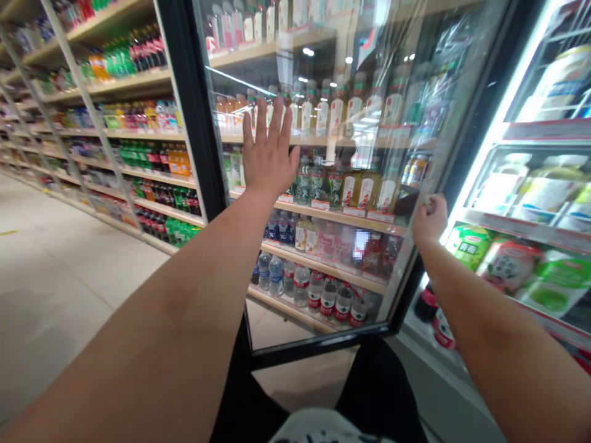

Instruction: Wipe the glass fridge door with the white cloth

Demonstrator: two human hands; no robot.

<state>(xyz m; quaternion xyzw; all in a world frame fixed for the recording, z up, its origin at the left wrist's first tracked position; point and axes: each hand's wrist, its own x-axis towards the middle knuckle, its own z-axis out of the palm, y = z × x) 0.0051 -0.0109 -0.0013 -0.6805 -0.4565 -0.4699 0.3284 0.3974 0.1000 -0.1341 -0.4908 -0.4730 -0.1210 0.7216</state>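
Note:
A glass cooler door [332, 258] with a black frame stands swung open in front of me. My left hand [268, 154] lies flat against the glass, fingers spread and pointing up. My right hand [430, 218] is curled around the door's right edge, fingers closed on the frame. Through and reflected in the glass I see rows of drink bottles [318, 289] on wooden shelves.
The lit cooler interior [530, 203] at right holds packaged drinks and green cartons on wire shelves. Long shelves of bottled drinks [138, 154] run down the left. A pale tiled floor [60, 271] stretches along the aisle.

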